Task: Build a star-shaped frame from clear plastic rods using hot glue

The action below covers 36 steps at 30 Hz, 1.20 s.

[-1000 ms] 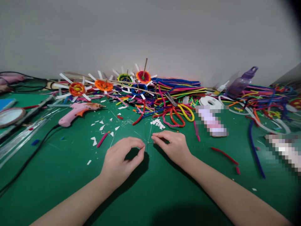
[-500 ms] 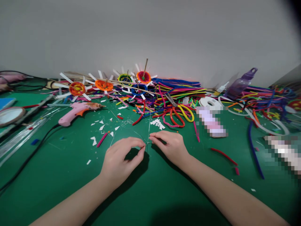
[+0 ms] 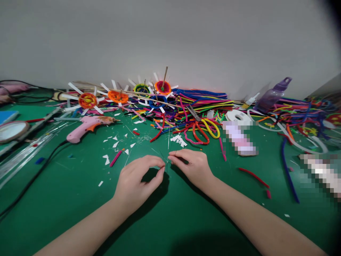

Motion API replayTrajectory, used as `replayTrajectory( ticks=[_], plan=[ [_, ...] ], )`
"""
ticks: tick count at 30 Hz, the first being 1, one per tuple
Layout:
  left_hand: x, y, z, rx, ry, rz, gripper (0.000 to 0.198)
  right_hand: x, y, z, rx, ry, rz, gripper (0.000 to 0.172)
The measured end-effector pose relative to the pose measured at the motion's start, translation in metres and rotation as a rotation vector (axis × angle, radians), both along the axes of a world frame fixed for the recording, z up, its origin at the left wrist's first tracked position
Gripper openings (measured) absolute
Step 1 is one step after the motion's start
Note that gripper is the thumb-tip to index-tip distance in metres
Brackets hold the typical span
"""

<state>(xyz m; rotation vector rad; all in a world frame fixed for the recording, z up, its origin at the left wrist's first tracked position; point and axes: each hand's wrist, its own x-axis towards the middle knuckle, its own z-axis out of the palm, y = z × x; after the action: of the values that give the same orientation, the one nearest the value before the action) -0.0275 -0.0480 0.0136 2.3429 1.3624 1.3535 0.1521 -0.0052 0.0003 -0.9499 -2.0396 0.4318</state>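
Note:
My left hand and my right hand meet over the green table mat, fingertips almost touching. Both pinch a very thin clear thread or wire that runs up from the pinch toward the pile of pipe cleaners. Each hand's thumb and forefinger are pressed together on it, the other fingers curled. The thread is too fine to trace fully.
A pink glue gun with a black cord lies at left. Paper-and-pipe-cleaner pinwheels line the wall. White paper scraps, scissors, a white tape roll and a purple bottle lie behind and right.
My right hand has shifted slightly left toward my left hand, closing the gap at the pinch. My left hand stays in place.

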Motion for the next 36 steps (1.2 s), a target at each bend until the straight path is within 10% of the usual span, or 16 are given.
replayTrajectory(
  ticks=[11, 18, 36],
  plan=[
    [-0.008, -0.004, 0.0, -0.128, -0.119, -0.113, 0.018, 0.0, 0.001, 0.002, -0.028, 0.015, -0.021, 0.011],
    [-0.012, 0.014, -0.005, -0.322, -0.304, 0.176, 0.017, 0.0, 0.001, 0.003, -0.016, 0.008, -0.021, 0.011],
    [0.0, 0.026, -0.014, -0.425, -0.217, 0.098, 0.014, 0.003, -0.001, 0.0, -0.041, 0.011, 0.002, 0.011]
  ],
)
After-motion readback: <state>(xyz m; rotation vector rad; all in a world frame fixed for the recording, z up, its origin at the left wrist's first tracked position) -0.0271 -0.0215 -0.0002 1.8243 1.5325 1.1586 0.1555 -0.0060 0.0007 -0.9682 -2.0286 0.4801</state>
